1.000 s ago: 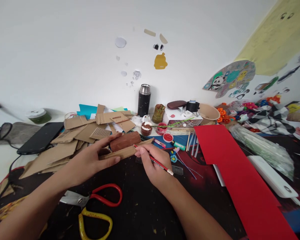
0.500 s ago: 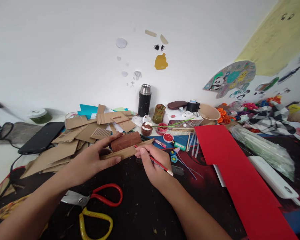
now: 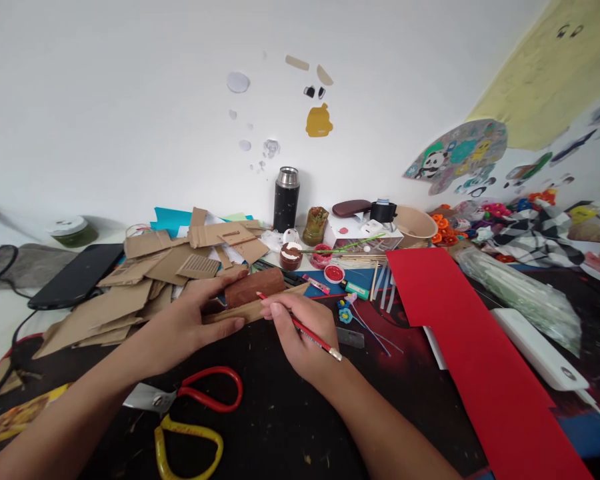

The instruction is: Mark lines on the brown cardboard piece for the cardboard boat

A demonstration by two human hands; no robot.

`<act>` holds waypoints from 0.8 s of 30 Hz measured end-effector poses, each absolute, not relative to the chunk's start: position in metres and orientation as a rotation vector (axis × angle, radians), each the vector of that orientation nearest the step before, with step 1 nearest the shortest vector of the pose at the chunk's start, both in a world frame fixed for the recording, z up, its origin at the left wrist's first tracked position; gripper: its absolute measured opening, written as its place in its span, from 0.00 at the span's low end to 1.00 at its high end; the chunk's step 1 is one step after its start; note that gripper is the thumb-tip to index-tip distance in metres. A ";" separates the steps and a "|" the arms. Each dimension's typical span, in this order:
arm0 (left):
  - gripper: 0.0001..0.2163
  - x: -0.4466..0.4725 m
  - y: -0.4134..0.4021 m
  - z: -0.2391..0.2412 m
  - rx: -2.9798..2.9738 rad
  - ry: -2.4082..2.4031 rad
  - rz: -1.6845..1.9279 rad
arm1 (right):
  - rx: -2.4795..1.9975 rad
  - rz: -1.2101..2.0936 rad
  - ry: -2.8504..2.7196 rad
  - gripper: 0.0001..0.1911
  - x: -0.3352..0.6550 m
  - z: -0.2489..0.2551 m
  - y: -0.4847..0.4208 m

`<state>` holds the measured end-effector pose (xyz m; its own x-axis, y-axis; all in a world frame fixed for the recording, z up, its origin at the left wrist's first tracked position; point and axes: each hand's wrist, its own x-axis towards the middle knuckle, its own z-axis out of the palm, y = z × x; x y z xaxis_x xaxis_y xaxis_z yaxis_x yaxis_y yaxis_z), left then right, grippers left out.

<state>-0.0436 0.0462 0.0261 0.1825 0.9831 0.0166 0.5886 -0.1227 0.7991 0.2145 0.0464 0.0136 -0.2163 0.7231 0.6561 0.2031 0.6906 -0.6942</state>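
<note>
My left hand (image 3: 180, 327), half spread, holds the brown block (image 3: 254, 287) and cardboard strip (image 3: 249, 312) together, past the scissors (image 3: 166, 402) (big ones); my right hand (image 3: 306, 353) pinches the red pencil (image 3: 315, 338), tip near both, likely for marking; next, I should keep the strip steady.

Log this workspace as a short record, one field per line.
left hand: the hand steadies a cardboard strip, fingers reaching the brown block
right hand: the hand holds a red pencil, eraser end toward the wearer
pencil tip: near block and strip; contact unclear
scissors: the scissors, one red handle and one yellow, lie nearer the wearer
left side: cardboard pieces, stacked loosely
right side: red sheet
back: black bottle, upright
</note>
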 end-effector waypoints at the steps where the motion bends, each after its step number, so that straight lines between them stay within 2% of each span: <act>1: 0.45 -0.043 0.046 0.023 1.805 1.481 0.771 | -0.734 0.568 -1.768 0.11 0.214 0.013 0.046; 10: 0.43 -0.044 0.046 0.021 1.828 1.468 0.748 | -0.731 0.569 -1.797 0.12 0.213 0.012 0.046; 24: 0.45 -0.040 0.045 0.023 1.835 1.476 0.749 | -0.713 0.561 -1.798 0.11 0.211 0.010 0.046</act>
<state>-0.0396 0.0449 0.0232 0.2000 0.9793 0.0304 0.6023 -0.1474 0.7845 0.2107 0.0457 0.0104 -0.2493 0.7036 0.6654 0.1998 0.7097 -0.6756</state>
